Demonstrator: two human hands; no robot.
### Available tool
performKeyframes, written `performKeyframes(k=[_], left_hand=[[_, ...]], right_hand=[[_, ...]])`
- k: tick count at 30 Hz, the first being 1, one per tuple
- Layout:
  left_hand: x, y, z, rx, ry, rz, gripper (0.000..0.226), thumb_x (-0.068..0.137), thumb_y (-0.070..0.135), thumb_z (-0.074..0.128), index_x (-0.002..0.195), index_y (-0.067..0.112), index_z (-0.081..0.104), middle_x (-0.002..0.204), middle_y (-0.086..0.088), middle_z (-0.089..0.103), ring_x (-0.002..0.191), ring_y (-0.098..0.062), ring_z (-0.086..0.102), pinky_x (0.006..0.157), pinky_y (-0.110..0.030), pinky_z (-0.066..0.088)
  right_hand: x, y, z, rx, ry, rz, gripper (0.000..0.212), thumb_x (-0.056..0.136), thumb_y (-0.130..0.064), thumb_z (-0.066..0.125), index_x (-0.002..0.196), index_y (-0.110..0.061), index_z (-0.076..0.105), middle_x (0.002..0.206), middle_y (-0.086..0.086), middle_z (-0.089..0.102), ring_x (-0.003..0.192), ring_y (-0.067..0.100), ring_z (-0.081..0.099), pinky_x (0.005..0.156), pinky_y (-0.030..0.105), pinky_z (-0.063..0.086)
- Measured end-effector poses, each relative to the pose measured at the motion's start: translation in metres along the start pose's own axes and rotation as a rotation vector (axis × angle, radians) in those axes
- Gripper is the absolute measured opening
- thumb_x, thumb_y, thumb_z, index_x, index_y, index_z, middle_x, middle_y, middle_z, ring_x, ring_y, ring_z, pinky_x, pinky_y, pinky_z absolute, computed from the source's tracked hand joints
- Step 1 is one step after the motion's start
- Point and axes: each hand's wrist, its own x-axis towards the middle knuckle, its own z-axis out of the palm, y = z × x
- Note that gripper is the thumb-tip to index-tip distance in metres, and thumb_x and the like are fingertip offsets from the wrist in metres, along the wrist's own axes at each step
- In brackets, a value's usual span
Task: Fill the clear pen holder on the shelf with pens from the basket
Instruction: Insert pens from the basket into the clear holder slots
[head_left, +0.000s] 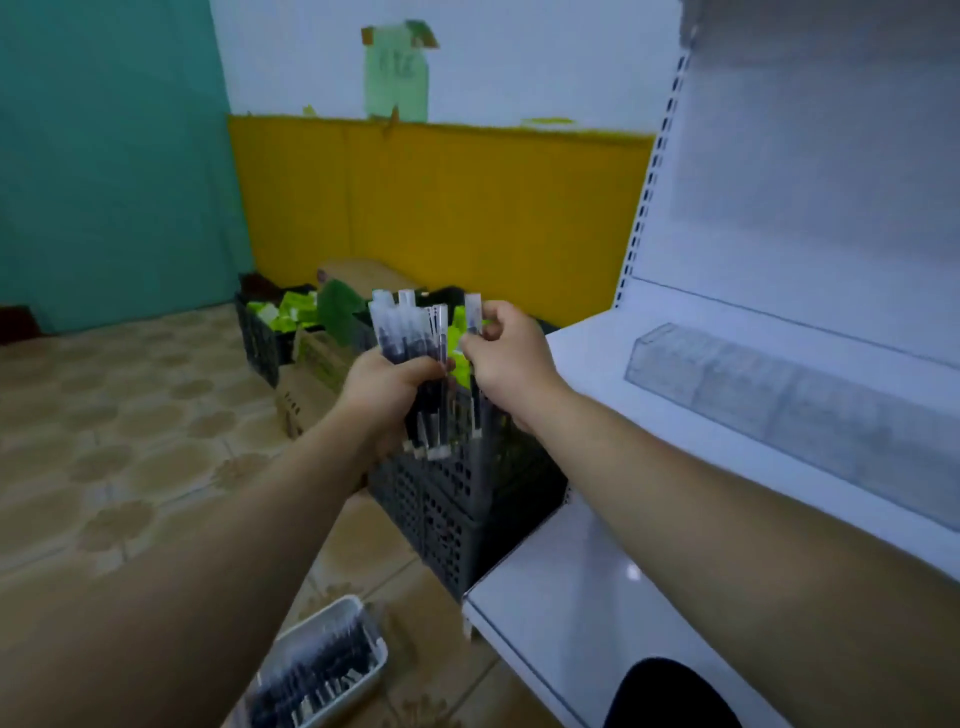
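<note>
The shelf (592, 358) fills the right side. Its white board runs from the near right corner away toward the yellow wall, and its front edge faces the floor (130, 415). A lower board (571, 597) juts out further below, with its corner close to the crates. The tiled floor lies open on the left as far as the green wall.

A stack of dark slatted crates (452, 514) stands on the floor hard against the shelf's end, directly under both hands. Another crate (260, 338) and a carton (306, 400) sit behind it.

The holder (779, 400), a long clear trough, lies lengthwise on the upper board. It sits back from the front edge, leaving a bare strip of board in front of it, and it is well apart from the hands. The image is too soft to show what is in it.

The basket (324, 613), white-rimmed, sits on the floor at the lower left beneath the left forearm. Dark pens lie in it side by side.

The bundle (410, 338) of wrapped pens stands roughly upright above the crates, left of the shelf's end. The left grip (384, 387) is wrapped around its middle. The right grip (511, 358), just beside it and near the board's corner, pinches one pen (472, 314) near its top, slightly apart from the rest.
</note>
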Motion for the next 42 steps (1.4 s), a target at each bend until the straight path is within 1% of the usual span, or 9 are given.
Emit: performKeyframes(k=[3,7,13,15,24,28,31,38,42], left_hand=[[-0.012,0.016,0.041,0.05,-0.089,0.035,0.015,0.085,-0.003,0.06,0.09,0.008,0.069,0.085,-0.012,0.072,0.075,-0.024,0.07,0.075,-0.044,0.055],[-0.022,0.024,0.089,0.059,-0.147,0.057,0.017,0.085,-0.005,0.062,0.088,0.011,0.068,0.085,-0.01,0.071,0.075,-0.022,0.07,0.071,-0.036,0.055],[-0.004,0.035,0.127,0.07,-0.217,0.103,0.015,0.083,-0.007,0.061,0.087,0.007,0.067,0.082,-0.008,0.07,0.076,-0.02,0.068,0.068,-0.031,0.054],[0.011,0.039,0.137,0.069,-0.256,0.111,0.017,0.084,-0.007,0.061,0.084,0.01,0.067,0.083,-0.007,0.069,0.076,-0.019,0.068,0.069,-0.03,0.054],[0.072,0.018,0.179,0.107,-0.358,0.111,0.019,0.081,-0.005,0.066,0.08,0.013,0.067,0.086,-0.009,0.072,0.088,-0.028,0.07,0.083,-0.043,0.055],[0.09,0.008,0.186,0.128,-0.376,0.103,0.016,0.081,-0.002,0.067,0.081,0.014,0.068,0.084,-0.009,0.073,0.09,-0.032,0.07,0.082,-0.051,0.055],[0.098,0.003,0.189,0.147,-0.361,0.09,0.012,0.081,0.001,0.067,0.083,0.013,0.069,0.083,-0.007,0.073,0.09,-0.032,0.07,0.075,-0.046,0.055],[0.11,-0.006,0.196,0.146,-0.411,0.082,0.018,0.084,-0.001,0.065,0.084,0.016,0.067,0.086,-0.007,0.073,0.089,-0.025,0.071,0.084,-0.044,0.055],[0.113,-0.008,0.2,0.146,-0.434,0.086,0.018,0.084,-0.001,0.065,0.088,0.016,0.067,0.088,-0.006,0.073,0.089,-0.023,0.071,0.086,-0.045,0.055]], right_hand=[[-0.009,-0.008,-0.048,-0.011,0.071,-0.002,0.024,0.097,-0.017,0.054,0.121,-0.019,0.054,0.098,-0.002,0.055,0.093,0.025,0.056,0.082,0.044,0.046],[-0.008,-0.005,-0.097,-0.01,0.178,0.016,0.028,0.095,-0.014,0.055,0.123,-0.015,0.056,0.104,-0.001,0.059,0.093,0.019,0.056,0.076,0.032,0.042],[0.008,0.007,-0.156,0.001,0.395,0.059,0.016,0.09,-0.017,0.063,0.105,-0.017,0.058,0.091,-0.002,0.062,0.086,0.019,0.062,0.073,0.031,0.049],[0.019,0.012,-0.173,0.02,0.489,0.066,0.014,0.088,-0.016,0.065,0.101,-0.017,0.059,0.088,-0.001,0.064,0.085,0.022,0.064,0.08,0.036,0.053],[0.068,0.05,-0.215,0.048,0.736,0.086,0.017,0.091,-0.018,0.059,0.08,-0.029,0.051,0.075,-0.001,0.063,0.071,0.017,0.064,0.085,0.047,0.056],[0.082,0.068,-0.218,0.032,0.746,0.124,0.015,0.091,-0.018,0.058,0.081,-0.028,0.051,0.075,0.0,0.063,0.075,0.021,0.065,0.084,0.049,0.056],[0.09,0.079,-0.216,0.042,0.724,0.148,0.016,0.09,-0.019,0.058,0.081,-0.029,0.051,0.077,0.001,0.063,0.082,0.025,0.066,0.084,0.049,0.055],[0.101,0.09,-0.212,0.002,0.7,0.149,0.02,0.09,-0.019,0.058,0.078,-0.033,0.05,0.079,-0.001,0.061,0.088,0.03,0.067,0.085,0.047,0.055],[0.107,0.085,-0.219,-0.031,0.737,0.105,0.015,0.092,-0.021,0.055,0.083,-0.031,0.049,0.078,-0.001,0.061,0.088,0.032,0.067,0.076,0.041,0.054]])
